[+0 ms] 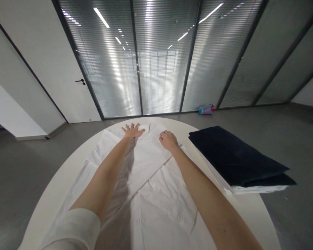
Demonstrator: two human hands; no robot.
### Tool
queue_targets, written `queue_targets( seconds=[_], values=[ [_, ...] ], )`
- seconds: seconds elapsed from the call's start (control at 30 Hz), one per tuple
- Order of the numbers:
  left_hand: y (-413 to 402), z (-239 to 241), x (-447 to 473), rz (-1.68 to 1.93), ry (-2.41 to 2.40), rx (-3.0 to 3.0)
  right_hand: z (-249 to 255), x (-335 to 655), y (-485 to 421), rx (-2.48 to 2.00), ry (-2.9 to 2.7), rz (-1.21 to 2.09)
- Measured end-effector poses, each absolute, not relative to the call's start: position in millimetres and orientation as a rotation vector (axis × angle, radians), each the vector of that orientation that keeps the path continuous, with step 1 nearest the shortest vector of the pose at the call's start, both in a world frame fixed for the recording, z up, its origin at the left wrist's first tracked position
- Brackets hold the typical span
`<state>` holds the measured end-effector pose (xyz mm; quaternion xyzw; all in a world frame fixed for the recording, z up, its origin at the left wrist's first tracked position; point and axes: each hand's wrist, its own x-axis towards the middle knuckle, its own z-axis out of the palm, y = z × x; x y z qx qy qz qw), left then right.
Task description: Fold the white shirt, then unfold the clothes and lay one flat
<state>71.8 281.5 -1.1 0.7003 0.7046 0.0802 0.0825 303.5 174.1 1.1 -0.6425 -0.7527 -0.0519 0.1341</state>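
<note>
A white button shirt (151, 187) lies spread flat on a round white table (253, 208), its buttons showing near me. My left hand (132, 131) rests flat on the shirt's far end, fingers spread. My right hand (168, 139) is beside it to the right, fingers curled down onto the cloth; whether it pinches the fabric I cannot tell. One sleeve is folded diagonally across the shirt's middle.
A folded dark navy cloth (234, 156) lies on a stack of white folded cloth (250, 189) at the table's right side. A blue and pink object (206, 109) lies on the grey floor by the glass wall. A white door (75, 80) stands at the left.
</note>
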Motion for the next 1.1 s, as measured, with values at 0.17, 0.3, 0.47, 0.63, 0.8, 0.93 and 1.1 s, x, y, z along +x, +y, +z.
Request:
queue_targets(
  seconds=[0.17,0.3,0.47,0.63,0.8,0.93,1.1],
  values=[
    [266,-3,74,0.604,2.201,2.357,2,303,173,-1.859,-2.173,-0.153],
    [262,-4,64,0.540,2.158,2.325,2,303,173,-1.856,-2.164,-0.159],
    [272,-5,57,0.348,2.140,2.206,0,304,175,-1.861,-2.168,-0.151],
    [264,6,61,0.367,2.086,2.195,-1,306,177,-1.856,-2.172,-0.145],
    [200,30,69,0.671,1.658,2.485,3,305,175,-1.864,-2.169,-0.144],
    [99,43,88,0.693,1.008,2.684,7,303,171,-1.876,-2.179,-0.158],
    [-28,52,120,0.589,0.184,2.858,16,297,161,-1.871,-2.234,-0.224]
  ],
)
